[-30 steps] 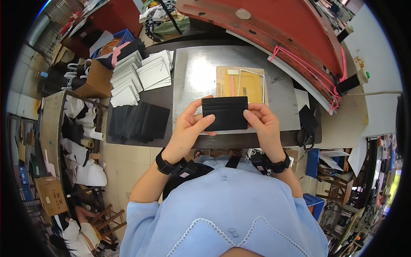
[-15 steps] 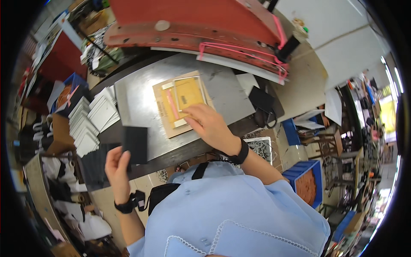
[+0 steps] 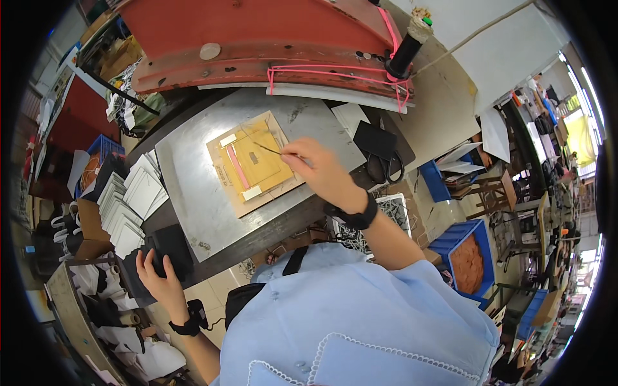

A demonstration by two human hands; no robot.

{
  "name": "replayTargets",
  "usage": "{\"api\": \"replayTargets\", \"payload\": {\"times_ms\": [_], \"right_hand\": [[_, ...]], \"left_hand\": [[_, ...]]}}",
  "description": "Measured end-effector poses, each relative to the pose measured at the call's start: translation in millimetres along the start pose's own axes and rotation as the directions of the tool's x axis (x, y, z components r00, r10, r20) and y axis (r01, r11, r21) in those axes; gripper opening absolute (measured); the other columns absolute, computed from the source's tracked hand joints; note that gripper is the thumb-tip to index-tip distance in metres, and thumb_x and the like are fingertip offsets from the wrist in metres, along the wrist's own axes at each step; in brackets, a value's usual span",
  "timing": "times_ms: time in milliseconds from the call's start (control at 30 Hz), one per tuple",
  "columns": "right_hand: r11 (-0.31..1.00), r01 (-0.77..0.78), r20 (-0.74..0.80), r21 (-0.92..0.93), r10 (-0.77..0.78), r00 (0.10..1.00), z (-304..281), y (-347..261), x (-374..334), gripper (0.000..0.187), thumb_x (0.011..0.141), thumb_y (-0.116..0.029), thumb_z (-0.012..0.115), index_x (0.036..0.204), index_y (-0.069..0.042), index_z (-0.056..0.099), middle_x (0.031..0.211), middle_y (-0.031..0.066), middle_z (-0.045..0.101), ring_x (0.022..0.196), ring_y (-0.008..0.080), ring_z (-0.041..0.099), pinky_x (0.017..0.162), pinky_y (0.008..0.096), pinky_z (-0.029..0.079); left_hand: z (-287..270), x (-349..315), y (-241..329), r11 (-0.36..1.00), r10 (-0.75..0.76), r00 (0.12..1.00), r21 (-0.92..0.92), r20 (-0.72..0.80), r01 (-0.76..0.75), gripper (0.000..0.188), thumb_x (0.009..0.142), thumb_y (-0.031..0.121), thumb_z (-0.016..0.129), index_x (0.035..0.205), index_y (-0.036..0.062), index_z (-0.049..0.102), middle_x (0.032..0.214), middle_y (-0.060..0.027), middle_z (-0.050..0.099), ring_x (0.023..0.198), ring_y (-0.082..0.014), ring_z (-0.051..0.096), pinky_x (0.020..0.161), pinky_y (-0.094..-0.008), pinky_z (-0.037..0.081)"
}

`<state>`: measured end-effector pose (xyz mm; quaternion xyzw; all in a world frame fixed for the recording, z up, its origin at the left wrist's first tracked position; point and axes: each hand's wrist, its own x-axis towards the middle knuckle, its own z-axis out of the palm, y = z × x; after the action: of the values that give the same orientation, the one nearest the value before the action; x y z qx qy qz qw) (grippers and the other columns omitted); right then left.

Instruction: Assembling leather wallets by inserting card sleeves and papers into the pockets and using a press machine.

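Note:
My right hand (image 3: 327, 177) is closed, pinching a thin rectangular metal frame (image 3: 267, 149) seen almost edge-on above the template board. The board has a yellow panel (image 3: 262, 166) on a brown backing (image 3: 225, 183), with a pink strip (image 3: 237, 167) and pale blocks along one side. It lies on a grey metal plate (image 3: 187, 161). At the left end of the bench, my left hand (image 3: 161, 280) has its fingers spread over black rectangular pieces (image 3: 172, 248). Whether its fingertips press on them I cannot tell.
Fanned stacks of white cards (image 3: 122, 215) stand beyond my left hand. A red machine beam (image 3: 257, 64) spans the bench's far side. Scissors (image 3: 386, 168) and a black piece (image 3: 374, 140) lie at right. A blue crate (image 3: 486, 257) stands on the floor.
My right hand has lifted the metal frame off the yellow panel and tilted it. My left hand has moved down and left, and the black piece it held is now out of its grasp.

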<state>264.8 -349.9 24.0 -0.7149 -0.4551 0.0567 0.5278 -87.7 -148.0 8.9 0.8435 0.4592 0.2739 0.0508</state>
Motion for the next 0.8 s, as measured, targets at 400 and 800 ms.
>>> {"api": "replayTargets", "payload": {"times_ms": [400,800], "right_hand": [[0.795,-0.605,-0.029,-0.051,0.604,0.796,-161.2,-27.9,-123.2,0.019,0.087,-0.013,0.069,0.1,0.0,0.072,0.088,0.0104,0.074,0.079,0.015,0.069,0.071,0.0262,0.051],[0.842,-0.44,0.146,-0.311,0.5,0.854,-127.6,-0.2,-110.4,0.026,0.089,-0.012,0.065,0.112,0.002,0.065,0.101,0.0155,0.069,0.086,0.0235,0.068,0.075,0.0321,0.052]], "left_hand": [[8.6,33.7,59.4,0.942,0.21,0.968,-0.292,0.139,-0.163,0.022,0.091,0.007,0.063,0.112,0.0006,0.064,0.141,-0.016,0.05,0.129,-0.033,0.048,0.108,-0.0394,0.037],[-5.6,106.0,31.0,0.982,0.157,0.893,-0.165,0.422,-0.095,0.027,0.086,0.023,0.069,0.106,0.0045,0.065,0.102,-0.0145,0.067,0.096,-0.0347,0.063,0.081,-0.0403,0.05]]}}
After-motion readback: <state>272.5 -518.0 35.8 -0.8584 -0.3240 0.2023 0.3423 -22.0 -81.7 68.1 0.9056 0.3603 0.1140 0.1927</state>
